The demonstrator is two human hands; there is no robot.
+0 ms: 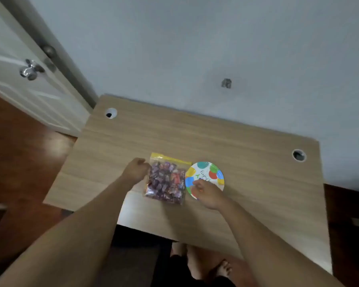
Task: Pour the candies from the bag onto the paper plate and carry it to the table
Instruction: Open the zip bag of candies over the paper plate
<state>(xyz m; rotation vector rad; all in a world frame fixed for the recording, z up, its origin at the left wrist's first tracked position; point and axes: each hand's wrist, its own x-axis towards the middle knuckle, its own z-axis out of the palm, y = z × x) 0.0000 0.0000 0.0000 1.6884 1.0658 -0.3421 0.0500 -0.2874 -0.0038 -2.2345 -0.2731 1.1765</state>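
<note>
Clear bag (165,180), yellow zip strip, full of purple candies (164,183), mid-frame. Left hand (135,170) at its edge, right hand (208,192) over the dotted plate (212,172); both grips unclear, blurred.

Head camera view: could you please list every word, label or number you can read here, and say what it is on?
Paper plate: cursive writing in the middle, too blurred and partly covered by the right hand to read.
Candy bag: wrapper print too small to read.
Nothing else carries text.

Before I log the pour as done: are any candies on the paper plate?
No, the paper plate shows only its printed dots, and the candies sit inside the bag.
</note>
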